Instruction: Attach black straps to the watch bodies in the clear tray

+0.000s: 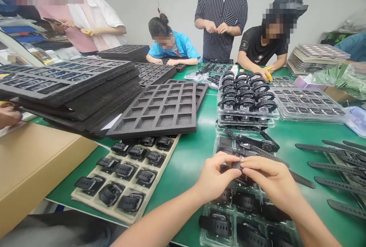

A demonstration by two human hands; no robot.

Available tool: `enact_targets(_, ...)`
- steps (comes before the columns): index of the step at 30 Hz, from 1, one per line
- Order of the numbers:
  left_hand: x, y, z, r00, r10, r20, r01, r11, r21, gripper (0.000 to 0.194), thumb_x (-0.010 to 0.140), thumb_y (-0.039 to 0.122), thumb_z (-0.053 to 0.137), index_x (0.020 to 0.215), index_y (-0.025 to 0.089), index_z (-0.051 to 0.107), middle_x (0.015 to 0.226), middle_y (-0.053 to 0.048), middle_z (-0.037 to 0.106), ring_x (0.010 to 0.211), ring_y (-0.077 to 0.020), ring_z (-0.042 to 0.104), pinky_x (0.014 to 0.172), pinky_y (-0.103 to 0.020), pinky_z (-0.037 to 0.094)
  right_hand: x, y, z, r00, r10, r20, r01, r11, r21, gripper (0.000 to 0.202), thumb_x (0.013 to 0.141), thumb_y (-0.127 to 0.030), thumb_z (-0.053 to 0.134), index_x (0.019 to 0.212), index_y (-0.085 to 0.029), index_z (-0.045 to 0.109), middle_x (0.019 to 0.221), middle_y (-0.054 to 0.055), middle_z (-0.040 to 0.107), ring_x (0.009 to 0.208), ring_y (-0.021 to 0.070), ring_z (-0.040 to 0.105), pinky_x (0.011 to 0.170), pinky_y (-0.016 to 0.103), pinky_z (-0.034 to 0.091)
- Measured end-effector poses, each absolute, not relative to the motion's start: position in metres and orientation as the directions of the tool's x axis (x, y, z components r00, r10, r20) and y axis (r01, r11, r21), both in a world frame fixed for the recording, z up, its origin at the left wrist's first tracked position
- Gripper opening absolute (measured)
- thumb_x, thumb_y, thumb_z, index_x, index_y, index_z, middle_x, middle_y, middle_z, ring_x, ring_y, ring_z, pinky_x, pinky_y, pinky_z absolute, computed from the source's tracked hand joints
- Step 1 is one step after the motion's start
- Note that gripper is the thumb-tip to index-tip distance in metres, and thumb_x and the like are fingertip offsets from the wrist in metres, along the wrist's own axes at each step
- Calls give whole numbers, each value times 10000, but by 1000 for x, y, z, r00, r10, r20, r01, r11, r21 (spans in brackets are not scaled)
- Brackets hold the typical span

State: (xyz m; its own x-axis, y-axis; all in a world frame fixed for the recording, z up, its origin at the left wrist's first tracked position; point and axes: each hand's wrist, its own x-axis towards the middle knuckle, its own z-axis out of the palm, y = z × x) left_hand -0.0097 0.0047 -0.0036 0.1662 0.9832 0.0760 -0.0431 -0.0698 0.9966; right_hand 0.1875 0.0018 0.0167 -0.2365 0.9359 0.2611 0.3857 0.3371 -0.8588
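Note:
Both my hands meet over a clear plastic tray (235, 220) of black watches, near the table's front. My left hand (219, 174) pinches a small black piece, probably part of a watch strap (236, 166), between thumb and fingers. From the right, my right hand (268, 172) closes on the same piece, its fingertips touching those of my left hand. The fingers hide most of it. Just beyond them, loose black watches with open straps (267, 146) lie across the tray. Watches with closed straps (215, 225) fill the nearer compartments.
Left of my hands is a beige tray (135, 216) of watches, with an empty black foam tray (154, 105) behind it. Stacked foam trays (71, 98) and a cardboard box (42, 167) stand left. Loose straps (337, 167) lie right. Several people work around the green table (183, 167).

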Motion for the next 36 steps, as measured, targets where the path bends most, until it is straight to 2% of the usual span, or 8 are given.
enact_targets(4, -11, 5, -1, 182, 978, 104, 22, -110, 994, 248, 751, 162, 790, 995, 204, 802, 971, -67, 755, 968, -242, 682, 892, -359, 530, 181, 0, 13, -196, 955, 225, 398, 287, -872, 188, 880, -308, 716, 984, -357, 865, 1072, 14, 840, 1006, 275, 786, 915, 391, 628)
enact_targets(7, -13, 4, 1, 242, 969, 59, -141, -25, 990, 399, 755, 181, 819, 1139, 206, 712, 982, -56, 768, 956, -228, 711, 872, -337, 553, 178, -1, 15, -121, 986, 113, 326, 147, -934, 206, 868, -359, 736, 1033, -359, 859, 1084, 14, 837, 883, 248, 790, 815, 358, 640)
enact_targets(11, -16, 3, 0, 328, 937, 122, -240, -42, 970, 320, 823, 285, 819, 1101, 175, 704, 1007, -85, 771, 963, -223, 725, 865, -318, 567, 181, 0, 19, -118, 991, -70, 120, -56, -991, 209, 861, -420, 756, 993, -291, 857, 736, 4, 791, 577, 163, 693, 605, 273, 587)
enact_targets(15, -19, 6, -5, 333, 896, 293, -121, -268, 956, 218, 921, 308, 745, 1092, 173, 736, 1004, -106, 783, 895, -215, 740, 787, -316, 603, 183, 2, 21, -166, 977, -132, 14, -131, -991, 291, 882, -481, 732, 998, -235, 836, 528, -36, 636, 525, 139, 620, 576, 248, 517)
enact_targets(19, -20, 10, -7, 255, 608, 752, 216, -794, 569, 188, 992, 126, 621, 1134, 191, 726, 906, -67, 793, 797, -177, 705, 735, -314, 620, 176, -2, 26, -159, 979, -124, 95, -110, -989, 280, 851, -452, 734, 995, -229, 824, 601, -19, 673, 524, 149, 599, 555, 274, 502)
enact_targets(24, -24, 5, 1, 380, 290, 878, 507, -859, 64, 236, 998, 73, 544, 1187, 83, 685, 903, -130, 771, 834, -222, 666, 680, -352, 638, 167, -8, 31, -147, 986, -84, 182, -56, -982, 355, 706, -265, 817, 1060, -287, 800, 964, 4, 787, 783, 208, 696, 744, 328, 563)
enact_targets(28, -25, 0, 4, 437, 250, 864, 566, -823, -48, 197, 965, 48, 568, 1117, 52, 693, 864, -134, 754, 787, -225, 673, 668, -362, 640, 167, -11, 30, -109, 994, 1, 186, 22, -982, 245, 740, -301, 814, 982, -278, 784, 994, 3, 782, 878, 225, 707, 815, 334, 569)
enact_targets(36, -18, 0, 11, 454, 244, 857, 533, -845, -42, 126, 910, 15, 625, 1001, 82, 681, 778, -100, 726, 720, -212, 662, 630, -344, 625, 171, -12, 32, -95, 995, 22, 181, 39, -983, 200, 776, -316, 788, 940, -250, 696, 866, -12, 735, 769, 194, 678, 711, 300, 557)
